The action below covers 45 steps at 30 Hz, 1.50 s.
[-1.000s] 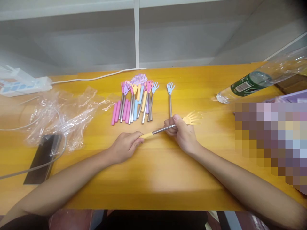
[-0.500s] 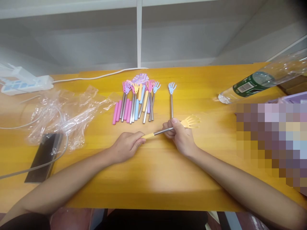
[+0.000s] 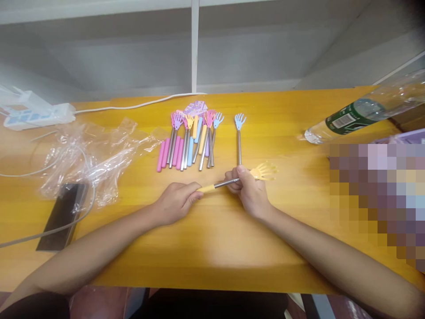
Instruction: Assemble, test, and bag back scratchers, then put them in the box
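Between my two hands lies a back scratcher with a yellow handle, a metal rod and a yellow claw head. My left hand is closed round its yellow handle. The fingers of my right hand wrap the rod just below the claw, which sticks out to the right. Straight beyond my right hand, a blue-headed back scratcher lies on the table, its lower end hidden behind the hand. Farther left is a group of metal rods with pink, purple, yellow and blue claw heads, among loose coloured handles.
Clear plastic wrapping and a dark phone lie at the left, crossed by a cable. A white power strip stands behind them. Small purple printed cards lie behind the rods. A large plastic bottle lies at the right.
The yellow handle reaches slightly farther along the rod, so a little less metal shows between my hands. Otherwise the view has only shifted slightly.
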Available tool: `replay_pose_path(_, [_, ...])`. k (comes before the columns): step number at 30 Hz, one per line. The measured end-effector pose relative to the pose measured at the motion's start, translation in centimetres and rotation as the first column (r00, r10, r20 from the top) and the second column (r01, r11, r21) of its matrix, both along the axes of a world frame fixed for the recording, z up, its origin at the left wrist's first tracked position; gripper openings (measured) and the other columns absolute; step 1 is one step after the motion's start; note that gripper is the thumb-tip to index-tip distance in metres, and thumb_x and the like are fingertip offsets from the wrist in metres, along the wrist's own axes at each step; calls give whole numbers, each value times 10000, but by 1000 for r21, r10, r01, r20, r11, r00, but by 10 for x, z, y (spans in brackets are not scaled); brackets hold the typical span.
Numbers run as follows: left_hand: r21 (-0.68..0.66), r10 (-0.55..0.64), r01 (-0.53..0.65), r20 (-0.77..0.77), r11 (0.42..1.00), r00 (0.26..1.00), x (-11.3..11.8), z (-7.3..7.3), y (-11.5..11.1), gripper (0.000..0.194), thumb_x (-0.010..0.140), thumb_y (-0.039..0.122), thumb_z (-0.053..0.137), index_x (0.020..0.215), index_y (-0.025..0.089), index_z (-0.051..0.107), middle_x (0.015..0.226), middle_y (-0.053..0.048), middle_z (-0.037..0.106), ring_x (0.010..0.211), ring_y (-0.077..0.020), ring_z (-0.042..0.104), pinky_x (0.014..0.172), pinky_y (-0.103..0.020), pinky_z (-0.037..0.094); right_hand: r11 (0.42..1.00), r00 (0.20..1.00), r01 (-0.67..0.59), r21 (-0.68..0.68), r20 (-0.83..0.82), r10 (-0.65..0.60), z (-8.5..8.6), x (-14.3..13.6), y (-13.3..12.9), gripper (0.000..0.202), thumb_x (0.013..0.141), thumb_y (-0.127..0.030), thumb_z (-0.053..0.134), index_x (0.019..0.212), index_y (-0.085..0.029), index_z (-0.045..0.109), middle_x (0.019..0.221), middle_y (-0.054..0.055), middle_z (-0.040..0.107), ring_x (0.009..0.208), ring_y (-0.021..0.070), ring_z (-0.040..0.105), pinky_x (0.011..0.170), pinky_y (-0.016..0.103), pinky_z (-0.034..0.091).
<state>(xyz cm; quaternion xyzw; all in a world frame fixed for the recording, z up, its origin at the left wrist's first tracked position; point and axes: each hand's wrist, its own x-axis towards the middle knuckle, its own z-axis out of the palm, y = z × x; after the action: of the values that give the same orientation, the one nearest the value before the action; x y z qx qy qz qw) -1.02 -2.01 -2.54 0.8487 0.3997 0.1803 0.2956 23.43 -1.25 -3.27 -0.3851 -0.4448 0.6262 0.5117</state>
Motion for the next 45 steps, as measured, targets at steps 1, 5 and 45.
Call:
replay_pose_path(1, [2, 0, 0, 1, 1000, 1000, 0, 0, 0, 381, 1156, 415, 353, 901, 215, 553, 713, 10, 557, 642, -162, 533, 648, -277, 392, 1000, 1000, 2, 0, 1, -2, 0, 0, 0, 684, 984, -744, 631, 673, -219, 323, 624, -37, 226, 555, 121, 233, 521, 303, 177])
replay_pose_path(5, [0, -3, 3, 6, 1000, 1000, 0, -1, 0, 371, 1154, 401, 360, 898, 214, 554, 715, 11, 556, 639, -162, 528, 648, -278, 391, 1000, 1000, 10, -3, -4, -10, 0, -2, 0, 689, 978, -747, 639, 671, -218, 320, 624, -37, 224, 556, 120, 226, 520, 304, 176])
replay_pose_path(45, [96, 29, -30, 19, 995, 999, 1, -2, -3, 354, 1179, 419, 359, 1198, 193, 631, 943, -38, 754, 779, -177, 701, 711, -276, 480, 983, 983, -114, 145, 159, 91, -1, 5, -1, 562, 1116, -568, 517, 715, -199, 379, 670, -31, 303, 584, 98, 288, 549, 287, 225])
